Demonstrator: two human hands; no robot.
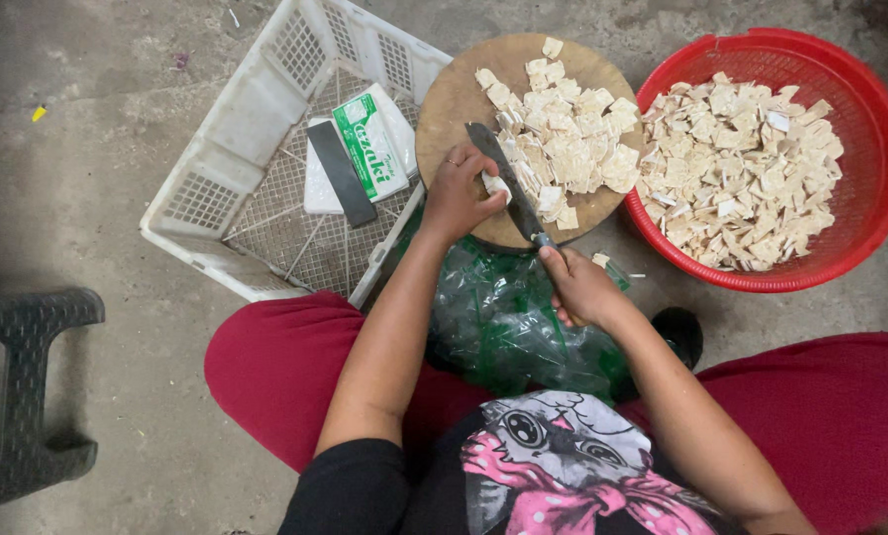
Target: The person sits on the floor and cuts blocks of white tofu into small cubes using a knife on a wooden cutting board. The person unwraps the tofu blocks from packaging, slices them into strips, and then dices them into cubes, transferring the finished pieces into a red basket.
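**Grey concrete floor, round wooden board, knife in hand**

Grey, rough concrete makes up the floor (97, 188), stained and gritty, with a small yellow scrap lying near its upper left edge. Everything sits directly on this floor. A person in red trousers and a black printed top crouches over a round wooden chopping board (454, 104), which rests on a heap of crumpled green-tinted plastic (508, 322).

The right hand (580, 287) has its grip closed around the handle of a long knife (503, 178), at the board's near edge; the blade runs up and left across the wood. The left hand (459, 193) lies at the board's left edge, fingers closed on a small pale piece (495, 185) just beside the blade. Cut pale squares (573, 129) pile over the middle and right of the board, some reaching its far edge.

Right of the board, touching or almost touching it, stands a red plastic basket (875, 198) holding many more of the same pale pieces. Left of the board a white plastic crate (231, 129) holds a white packet with green print (369, 144) and a dark flat bar (342, 173). A dark plastic stool (28, 396) stands at the floor's lower left.
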